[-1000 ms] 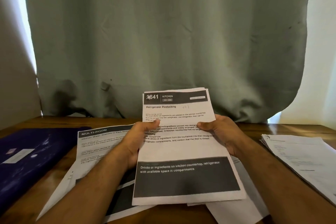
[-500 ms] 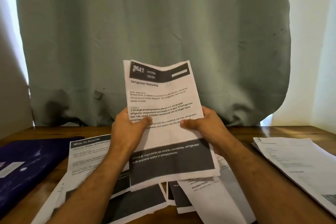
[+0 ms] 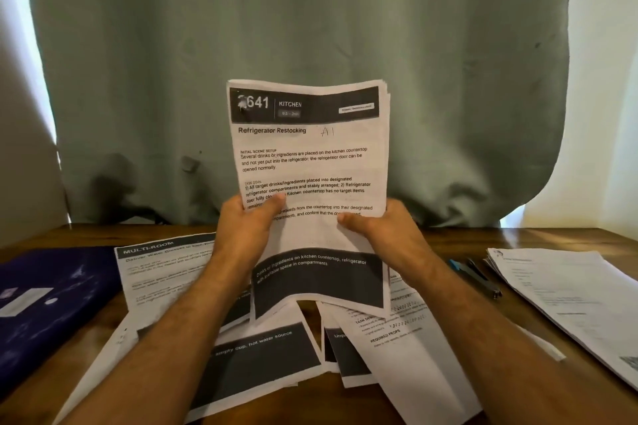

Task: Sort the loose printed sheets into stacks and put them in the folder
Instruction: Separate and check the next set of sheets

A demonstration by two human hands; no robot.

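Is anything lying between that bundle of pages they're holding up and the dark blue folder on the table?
Nothing solid blocks it. Both hands, left hand and right hand, hold the bundle upright above the table. The folder lies to the left, closed as far as can be seen; only loose sheets lie between, one overlapping its edge.

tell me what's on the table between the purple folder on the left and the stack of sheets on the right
In the head view, loose printed sheets lie fanned between the purple folder and the stack, with pens just beside the stack.
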